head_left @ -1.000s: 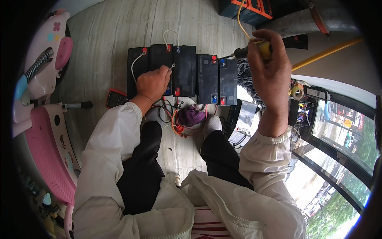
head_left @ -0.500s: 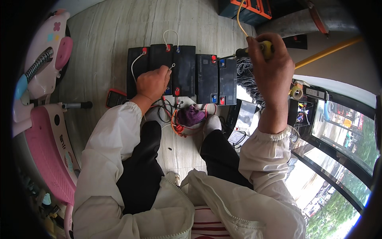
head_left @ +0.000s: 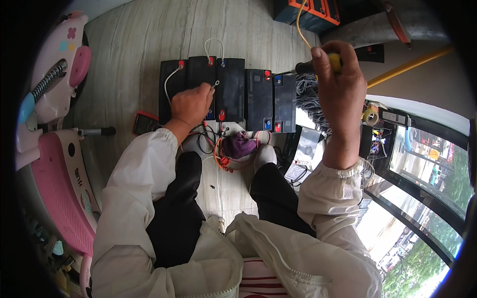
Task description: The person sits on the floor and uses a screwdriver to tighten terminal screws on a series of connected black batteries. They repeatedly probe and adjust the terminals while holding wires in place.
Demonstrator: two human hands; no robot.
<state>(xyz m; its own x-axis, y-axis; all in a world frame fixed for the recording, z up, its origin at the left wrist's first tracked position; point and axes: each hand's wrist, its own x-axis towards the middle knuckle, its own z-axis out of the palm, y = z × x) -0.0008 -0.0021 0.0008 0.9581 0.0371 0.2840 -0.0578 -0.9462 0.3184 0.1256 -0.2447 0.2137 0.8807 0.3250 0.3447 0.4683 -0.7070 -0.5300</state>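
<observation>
My left hand (head_left: 191, 105) is closed on a thin white wire (head_left: 172, 82) over the leftmost black batteries. The wire's bare ring terminal (head_left: 216, 83) sticks out beyond my fingertips, and its other end sits at the red terminal (head_left: 181, 64) of the far-left battery (head_left: 169, 107). In my right hand (head_left: 342, 94) is a screwdriver (head_left: 304, 68) with a black and yellow handle. Its shaft points left across the rightmost battery (head_left: 284, 102), near the red terminal of the neighbouring battery (head_left: 259, 102). A second white wire (head_left: 213, 39) loops behind the middle batteries.
A purple cloth (head_left: 239, 144) and red and black leads (head_left: 218, 144) lie between my feet. A red-black meter (head_left: 145, 122) is left of the batteries. More orange-topped batteries (head_left: 310, 12) stand at the back right, a pink-white scooter (head_left: 64, 184) at the left. A yellow wire (head_left: 299, 27) descends to my right thumb.
The screwdriver in my right hand has tilted slightly, its handle a little lower. My left hand keeps its place with the wire.
</observation>
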